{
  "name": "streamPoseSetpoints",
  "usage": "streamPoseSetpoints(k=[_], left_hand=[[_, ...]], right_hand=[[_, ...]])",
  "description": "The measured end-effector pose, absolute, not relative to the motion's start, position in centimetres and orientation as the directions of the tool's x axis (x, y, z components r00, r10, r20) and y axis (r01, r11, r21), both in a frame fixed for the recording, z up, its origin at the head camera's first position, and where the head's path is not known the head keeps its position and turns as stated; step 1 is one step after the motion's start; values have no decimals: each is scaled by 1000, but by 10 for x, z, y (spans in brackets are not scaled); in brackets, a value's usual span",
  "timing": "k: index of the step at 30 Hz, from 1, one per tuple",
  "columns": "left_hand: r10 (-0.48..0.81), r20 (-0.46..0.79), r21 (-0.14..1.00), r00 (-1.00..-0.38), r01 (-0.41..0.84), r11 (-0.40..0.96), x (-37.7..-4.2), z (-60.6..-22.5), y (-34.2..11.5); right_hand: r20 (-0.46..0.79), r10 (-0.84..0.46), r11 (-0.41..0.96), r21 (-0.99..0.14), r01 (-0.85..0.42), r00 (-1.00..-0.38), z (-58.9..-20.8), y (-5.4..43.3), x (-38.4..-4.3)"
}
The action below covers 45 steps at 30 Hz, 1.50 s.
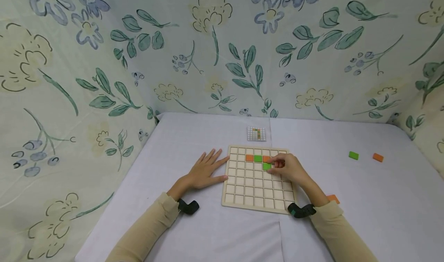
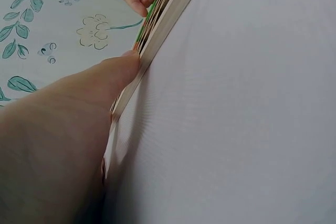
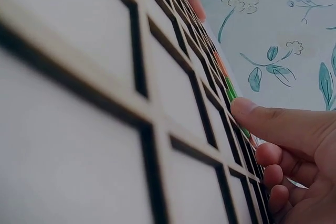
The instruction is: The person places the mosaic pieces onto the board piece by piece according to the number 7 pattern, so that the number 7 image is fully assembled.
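Note:
A square wooden grid board (image 1: 239, 199) lies on the white cloth. In its second row from the back sit an orange tile (image 1: 249, 158), a green tile (image 1: 258, 158) and another orange tile (image 1: 266, 159). One row nearer, below the right-hand orange tile, is a second green tile (image 1: 266, 166). My right hand (image 1: 288, 167) pinches this green tile at its cell, thumb and index finger at its edges, the other fingers curled. My left hand (image 1: 204, 172) lies with fingers spread on the cloth, thumb and index finger touching the board's left edge.
Behind the board lies a small card (image 1: 256, 133) printed with a coloured grid pattern. To the right are a loose green tile (image 1: 353, 155) and an orange tile (image 1: 378, 157). Another orange tile (image 1: 333, 198) is partly hidden by the right forearm. Floral cloth (image 1: 215, 81) hangs behind the table.

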State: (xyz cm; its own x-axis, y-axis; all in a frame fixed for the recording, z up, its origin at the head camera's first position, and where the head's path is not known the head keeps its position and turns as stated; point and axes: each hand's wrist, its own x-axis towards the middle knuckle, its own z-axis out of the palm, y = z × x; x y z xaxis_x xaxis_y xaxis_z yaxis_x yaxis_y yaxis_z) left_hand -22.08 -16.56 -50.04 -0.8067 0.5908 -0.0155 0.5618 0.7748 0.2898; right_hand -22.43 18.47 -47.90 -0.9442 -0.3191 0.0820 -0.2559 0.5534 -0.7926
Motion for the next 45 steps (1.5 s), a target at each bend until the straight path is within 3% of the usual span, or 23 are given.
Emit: streamPoseSetpoints(k=[15, 31, 45], left_hand=[[584, -27, 283, -811, 554, 783, -221, -501, -166], [590, -21, 290, -807, 560, 776, -221, -501, -165], [590, -21, 300, -807, 558, 774, -221, -499, -165]], right_hand=[[82, -316, 546, -799, -252, -945, -455, 197, -211], [114, -280, 531, -809, -253, -953, -438, 240, -172], [107, -155, 616, -767, -181, -982, -451, 286, -139]])
